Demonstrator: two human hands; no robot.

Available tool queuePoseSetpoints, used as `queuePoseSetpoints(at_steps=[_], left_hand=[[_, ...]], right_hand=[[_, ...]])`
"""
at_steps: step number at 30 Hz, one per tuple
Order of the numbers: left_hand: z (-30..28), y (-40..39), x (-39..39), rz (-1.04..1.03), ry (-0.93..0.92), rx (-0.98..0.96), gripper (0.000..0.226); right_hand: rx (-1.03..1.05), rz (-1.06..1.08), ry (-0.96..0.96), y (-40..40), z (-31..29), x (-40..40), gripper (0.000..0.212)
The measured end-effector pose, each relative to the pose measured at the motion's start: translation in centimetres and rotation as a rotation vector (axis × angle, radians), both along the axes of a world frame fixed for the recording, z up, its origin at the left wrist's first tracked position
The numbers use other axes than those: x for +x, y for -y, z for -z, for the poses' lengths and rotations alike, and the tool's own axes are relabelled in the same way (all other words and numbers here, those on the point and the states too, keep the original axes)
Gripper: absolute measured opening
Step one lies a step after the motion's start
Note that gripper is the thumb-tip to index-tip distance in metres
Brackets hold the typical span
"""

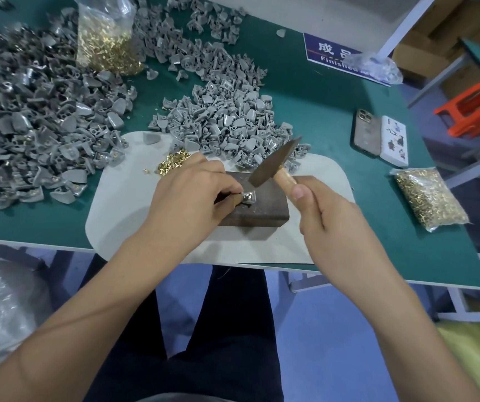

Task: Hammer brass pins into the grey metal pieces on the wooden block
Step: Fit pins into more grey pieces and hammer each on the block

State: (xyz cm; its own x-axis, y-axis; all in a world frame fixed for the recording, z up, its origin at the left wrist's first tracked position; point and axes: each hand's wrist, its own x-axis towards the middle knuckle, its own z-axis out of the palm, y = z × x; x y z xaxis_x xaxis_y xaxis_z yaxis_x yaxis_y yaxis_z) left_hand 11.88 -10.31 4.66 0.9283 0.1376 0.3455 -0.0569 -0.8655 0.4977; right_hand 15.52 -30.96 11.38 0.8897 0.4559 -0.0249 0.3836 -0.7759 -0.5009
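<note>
A dark wooden block (264, 210) lies on a pale mat (122, 210) at the table's near edge. My left hand (192, 195) pinches a small grey metal piece (248, 197) on top of the block's left part. My right hand (328, 210) grips the wooden handle of a hammer (273, 163), whose blurred metal head hangs tilted just above and right of the piece. A small heap of loose brass pins (172, 163) lies on the mat behind my left hand. Whether a pin stands in the piece is hidden.
Large heaps of grey metal pieces (30, 126) cover the left and middle (227, 123) of the green table. An open bag of brass pins (106, 44) stands at the back, a sealed bag (428, 198) at right. A phone (367, 132) and white box (394, 140) lie right.
</note>
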Motion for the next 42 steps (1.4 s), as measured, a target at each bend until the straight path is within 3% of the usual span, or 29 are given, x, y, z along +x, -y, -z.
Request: queuePoseSetpoints(at_steps=[5,9,16,22,26,28,33,37,42], left_hand=[[-0.1,0.0,0.0,-0.019,-0.009,0.001,0.004],[0.0,0.0,0.1,-0.014,-0.010,-0.016,0.004],[-0.1,-0.1,0.0,-0.040,-0.020,-0.019,0.007],[-0.1,0.0,0.0,-0.049,-0.037,-0.021,0.003],[-0.3,-0.2,0.2,-0.041,-0.038,0.008,0.008],[-0.3,-0.2,0.2,-0.035,-0.035,0.027,0.008],[-0.2,-0.2,0.1,-0.039,-0.018,0.007,0.005],[-0.1,-0.4,0.1,-0.027,-0.015,0.019,0.009],[0.0,-0.5,0.2,-0.024,-0.013,0.019,0.008]], right_hand=[[0.210,0.067,0.202,0.4,-0.4,-0.6,0.028],[0.381,0.171,0.225,0.7,0.5,-1.2,0.029],[0.072,0.064,-0.009,0.2,3.5,-1.3,0.039],[0.276,0.155,0.198,0.4,2.1,-0.9,0.034],[0.070,0.108,-0.003,-0.1,3.1,-2.1,0.044],[0.009,0.087,0.022,0.1,2.8,-1.9,0.043],[0.196,0.177,0.173,0.2,1.8,-1.8,0.040],[0.034,0.122,0.012,-0.1,2.7,-2.2,0.040],[0.103,0.145,0.105,-0.1,2.6,-2.0,0.047]])
